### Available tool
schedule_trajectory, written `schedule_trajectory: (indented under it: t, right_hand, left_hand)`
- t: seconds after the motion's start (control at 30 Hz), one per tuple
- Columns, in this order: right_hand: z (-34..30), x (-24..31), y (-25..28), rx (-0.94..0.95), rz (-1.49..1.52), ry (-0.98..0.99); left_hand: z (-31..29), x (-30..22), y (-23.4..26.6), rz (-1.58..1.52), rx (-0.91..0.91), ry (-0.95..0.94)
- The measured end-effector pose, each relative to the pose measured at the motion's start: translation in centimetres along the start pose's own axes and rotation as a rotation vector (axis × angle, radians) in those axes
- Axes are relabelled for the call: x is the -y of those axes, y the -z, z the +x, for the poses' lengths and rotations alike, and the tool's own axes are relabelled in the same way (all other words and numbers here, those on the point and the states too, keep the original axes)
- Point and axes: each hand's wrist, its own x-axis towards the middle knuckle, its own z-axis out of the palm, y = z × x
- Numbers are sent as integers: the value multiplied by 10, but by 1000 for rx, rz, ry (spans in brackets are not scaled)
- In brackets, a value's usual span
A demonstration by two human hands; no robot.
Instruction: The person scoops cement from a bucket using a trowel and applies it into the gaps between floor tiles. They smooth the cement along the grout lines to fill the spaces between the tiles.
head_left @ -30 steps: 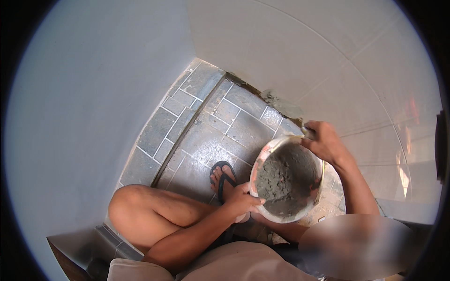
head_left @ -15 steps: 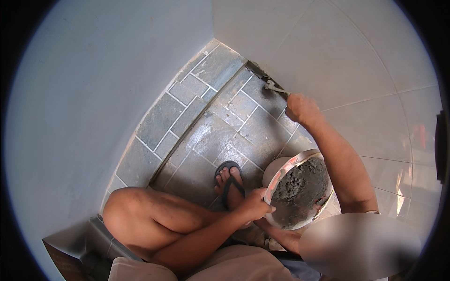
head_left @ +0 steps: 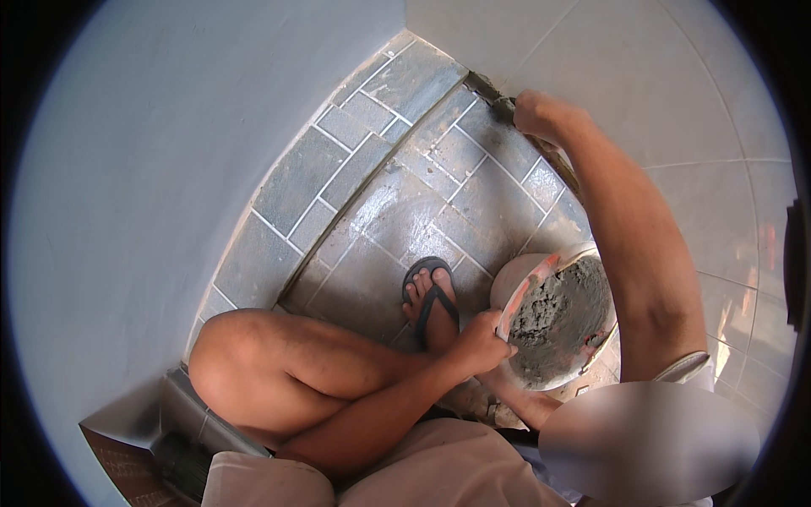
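My left hand is closed over the near-left rim of a pale bucket, which is tilted and holds wet grey mortar. At the far right my right hand is closed in a fist beside the foot of the wall. A small mortar-smeared trowel sticks out of it to the left, mostly hidden by the fingers. Its tip is at the gap between the floor tiles and the wall, where rough grey mortar shows.
A raised tiled ledge runs along the plain left wall. Large beige tiles cover the right wall. My foot in a black flip-flop stands on the grey tiled floor, left of the bucket. A dark box-like object is at lower left.
My right hand has moved the trowel up against the wall's foot; its mortar-loaded end was over the floor before. The view has shifted slightly. My left hand keeps hold of the bucket.
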Motion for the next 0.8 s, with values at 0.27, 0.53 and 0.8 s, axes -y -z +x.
schedule_trajectory:
  t: [0.27,0.53,0.8]
  right_hand:
    - [14,-69,-72,-224,14,-2]
    - [-58,-53,-97,-341,-30,-33]
    - [5,-87,-116,-272,172,-84]
  left_hand:
    - [-11,-31,5,55,-31,46]
    - [-10,-19,2,39,-72,35]
    - [-1,-4,-6,69,-99,-78]
